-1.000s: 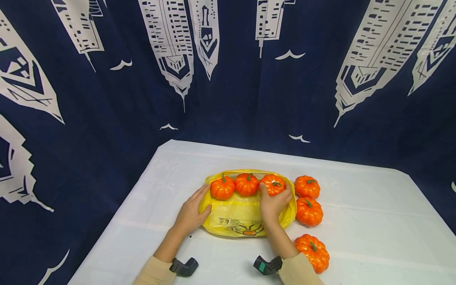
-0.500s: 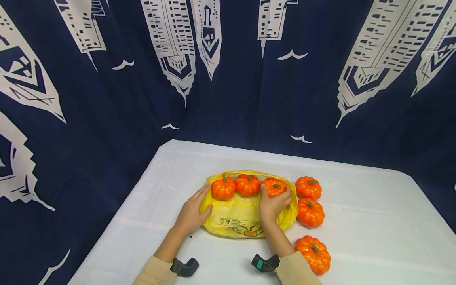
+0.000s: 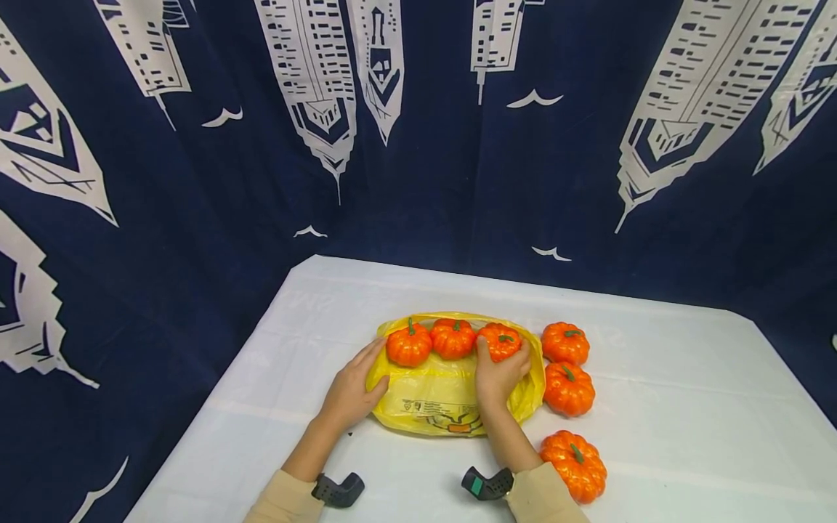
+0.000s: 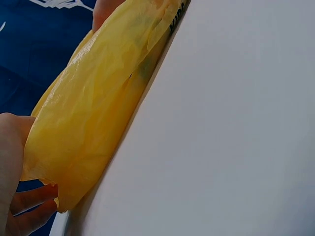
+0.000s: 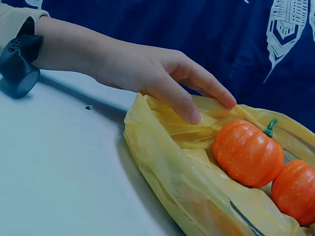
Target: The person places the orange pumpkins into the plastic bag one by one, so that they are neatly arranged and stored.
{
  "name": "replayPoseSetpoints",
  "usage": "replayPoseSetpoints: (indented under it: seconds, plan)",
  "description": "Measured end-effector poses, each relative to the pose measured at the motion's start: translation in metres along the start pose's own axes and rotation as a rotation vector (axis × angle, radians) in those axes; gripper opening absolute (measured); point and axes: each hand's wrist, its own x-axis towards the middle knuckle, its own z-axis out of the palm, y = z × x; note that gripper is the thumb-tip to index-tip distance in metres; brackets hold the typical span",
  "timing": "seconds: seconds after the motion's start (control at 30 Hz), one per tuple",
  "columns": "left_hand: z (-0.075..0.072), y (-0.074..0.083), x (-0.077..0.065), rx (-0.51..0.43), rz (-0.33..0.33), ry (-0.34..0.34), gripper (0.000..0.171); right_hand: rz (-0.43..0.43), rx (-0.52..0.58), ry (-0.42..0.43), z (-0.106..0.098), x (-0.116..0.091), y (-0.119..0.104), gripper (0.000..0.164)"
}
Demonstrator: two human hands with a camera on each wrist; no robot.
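Observation:
A yellow plastic bag (image 3: 431, 385) lies spread on the table, its mouth turned up. Three orange pumpkins with green stems stand in a row along its back side. My right hand (image 3: 498, 374) grips the rightmost pumpkin (image 3: 500, 340), thumb on its left side and fingers on its right. To its left are the middle pumpkin (image 3: 453, 338) and the left pumpkin (image 3: 409, 345). My left hand (image 3: 353, 392) holds the bag's left rim. In the right wrist view, the left thumb (image 5: 189, 110) lies inside the rim and the fingers run along the outside.
Outside the bag on the right, two more pumpkins, a far one (image 3: 565, 343) and a nearer one (image 3: 569, 389), stand close together. Another pumpkin (image 3: 574, 466) sits beside my right forearm. A dark blue curtain (image 3: 418, 196) hangs behind the white table (image 3: 686, 407).
My right hand has shifted very slightly left, and the pumpkin in it has tilted a little. The left hand, the bag and the other pumpkins stay put.

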Motion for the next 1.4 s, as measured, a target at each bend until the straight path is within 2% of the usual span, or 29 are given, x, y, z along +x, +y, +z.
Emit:
replayPoseSetpoints:
  seconds: [0.27, 0.6, 1.17, 1.4]
  plan:
    - [0.000, 0.001, 0.000, 0.008, -0.006, -0.002, 0.066, 0.015, 0.005, -0.045, -0.007, 0.000, -0.002, 0.081]
    - [-0.001, 0.002, 0.000, -0.001, -0.013, -0.005, 0.066, 0.029, -0.031, -0.106, -0.016, -0.001, -0.006, 0.083]
    - [-0.002, 0.002, 0.000, 0.001, -0.011, -0.003, 0.066, -0.030, -0.025, -0.130, -0.026, -0.013, -0.017, 0.077]
    - [-0.001, 0.002, 0.000, 0.005, -0.004, -0.003, 0.066, -0.060, -0.003, -0.161, -0.037, -0.019, -0.024, 0.076]
